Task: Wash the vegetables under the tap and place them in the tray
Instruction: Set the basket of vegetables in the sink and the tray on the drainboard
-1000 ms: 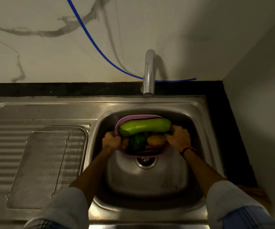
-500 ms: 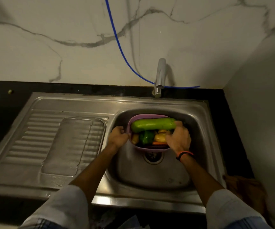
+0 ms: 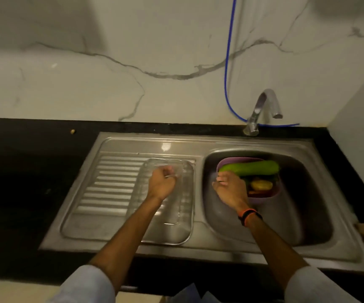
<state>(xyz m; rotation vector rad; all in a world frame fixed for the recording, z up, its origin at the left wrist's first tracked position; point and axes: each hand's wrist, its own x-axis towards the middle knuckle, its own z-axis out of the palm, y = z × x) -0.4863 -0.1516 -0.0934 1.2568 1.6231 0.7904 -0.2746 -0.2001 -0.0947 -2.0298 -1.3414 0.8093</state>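
Marble-veined wall behind, black counter (image 3: 34, 171) below, steel sink (image 3: 308, 226) set into it with a ribbed drainboard on the left and a dry tap (image 3: 262, 110) at the back right. In the basin, a purple basket (image 3: 273, 193) of vegetables, topped by a long green gourd (image 3: 250, 168) lying crosswise, long axis left to right, smooth and glossy; a yellowish piece beneath, the rest too dark to name. Right hand (image 3: 231, 189) nearest, touching the gourd's left end, fingers loosely curled, no firm hold visible. Left hand (image 3: 161, 184) over the clear glass tray (image 3: 183, 228) on the drainboard, fingers curled, seemingly pinching its far rim. Probably next: lifting the gourd toward the tap, behind and right.
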